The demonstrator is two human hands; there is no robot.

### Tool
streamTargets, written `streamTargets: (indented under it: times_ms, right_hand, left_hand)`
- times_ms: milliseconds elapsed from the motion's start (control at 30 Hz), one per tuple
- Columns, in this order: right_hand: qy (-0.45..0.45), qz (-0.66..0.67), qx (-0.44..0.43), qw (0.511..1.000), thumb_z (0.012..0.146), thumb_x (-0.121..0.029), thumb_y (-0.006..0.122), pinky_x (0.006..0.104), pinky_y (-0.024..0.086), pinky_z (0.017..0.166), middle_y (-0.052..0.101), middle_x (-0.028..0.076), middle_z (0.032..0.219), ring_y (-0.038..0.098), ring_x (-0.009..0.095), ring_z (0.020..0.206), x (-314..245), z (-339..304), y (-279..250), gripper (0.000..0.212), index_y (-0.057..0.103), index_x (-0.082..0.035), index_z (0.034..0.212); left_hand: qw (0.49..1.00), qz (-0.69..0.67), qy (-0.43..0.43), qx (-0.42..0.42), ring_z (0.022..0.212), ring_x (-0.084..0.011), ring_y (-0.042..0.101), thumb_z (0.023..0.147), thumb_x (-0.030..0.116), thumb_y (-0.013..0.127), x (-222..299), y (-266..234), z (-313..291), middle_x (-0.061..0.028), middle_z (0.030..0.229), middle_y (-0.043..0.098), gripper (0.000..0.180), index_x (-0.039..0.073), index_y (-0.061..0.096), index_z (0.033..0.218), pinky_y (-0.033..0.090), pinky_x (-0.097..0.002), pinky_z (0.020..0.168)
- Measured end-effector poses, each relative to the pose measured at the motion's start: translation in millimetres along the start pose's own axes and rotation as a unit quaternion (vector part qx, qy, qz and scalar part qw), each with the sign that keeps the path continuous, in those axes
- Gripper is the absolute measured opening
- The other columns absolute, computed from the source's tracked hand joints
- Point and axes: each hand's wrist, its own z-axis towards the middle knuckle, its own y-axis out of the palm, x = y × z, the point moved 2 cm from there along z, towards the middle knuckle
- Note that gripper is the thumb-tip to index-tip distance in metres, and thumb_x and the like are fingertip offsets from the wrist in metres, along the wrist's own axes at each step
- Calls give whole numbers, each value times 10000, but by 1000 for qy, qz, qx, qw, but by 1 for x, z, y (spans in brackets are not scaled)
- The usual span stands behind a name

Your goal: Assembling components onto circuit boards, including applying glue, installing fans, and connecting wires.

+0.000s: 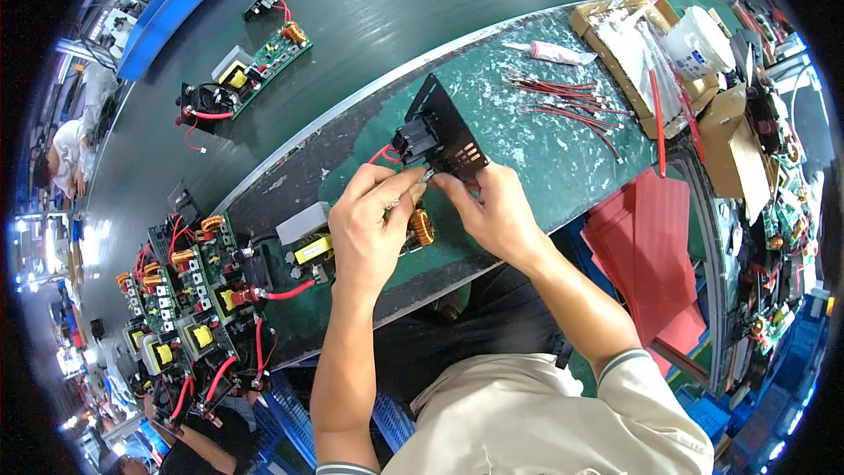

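A black slotted end panel (pixel 444 127) stands tilted above the bench, with a black socket block (pixel 415 139) on its near-left face. My right hand (pixel 494 211) grips the panel's lower edge, thumb pointing inward. Beside it, the closed fingers of my left hand (pixel 369 211) pinch at a spot just under the socket; what they hold is too small to name. A red wire (pixel 382 155) loops out beside those fingers. Partly hidden below my left hand lies a circuit board with a yellow transformer (pixel 314 249), a grey block (pixel 303 223) and a copper coil (pixel 422 227).
Several similar boards (pixel 198 299) crowd the left. Another board (pixel 246 75) lies beyond the bench edge, near a blue bin (pixel 185 9). To the right are red-black wires (pixel 576 101), a white tube (pixel 558 54), a cardboard tray (pixel 615 62) and red sheets (pixel 646 246). Another person (pixel 70 154) sits far left.
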Motion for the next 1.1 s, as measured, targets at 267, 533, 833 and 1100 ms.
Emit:
streamTargets:
  times_ms: [267, 533, 833, 1100]
  right_hand:
    - [-94, -51, 45, 993, 908, -51, 662, 375, 524, 704, 697, 214, 905, 711, 326, 816, -3, -3, 6, 216, 615, 11, 1109]
    - [-55, 11, 28, 998, 906, -32, 648, 395, 520, 727, 676, 245, 889, 658, 438, 850, -4, -1, 3, 200, 616, 31, 1094]
    - [-93, -32, 44, 994, 907, -24, 642, 411, 520, 733, 671, 257, 917, 647, 459, 907, -7, -4, 4, 254, 593, 23, 1151]
    - [-94, -15, 49, 994, 911, -24, 640, 402, 520, 729, 669, 252, 904, 649, 460, 910, -5, -4, 5, 259, 588, 16, 1161]
  left_hand:
    - [1000, 25, 6, 0, 697, -219, 663, 824, -50, 670, 0, 1, 0, -90, 862, 650, 228, 48, 747, 1016, 523, -319, 624]
    - [1000, 23, -6, -2, 699, -218, 668, 821, -55, 669, 5, -2, 1, -93, 864, 651, 209, 32, 742, 997, 524, -319, 627]
    - [1000, 22, -9, -2, 709, -222, 667, 816, -57, 670, 4, -1, 1, -92, 868, 646, 200, 25, 733, 987, 527, -319, 633]
    - [1000, 18, 0, 3, 694, -218, 654, 819, -58, 670, 3, -1, 0, -92, 858, 639, 202, 30, 733, 989, 516, -317, 621]
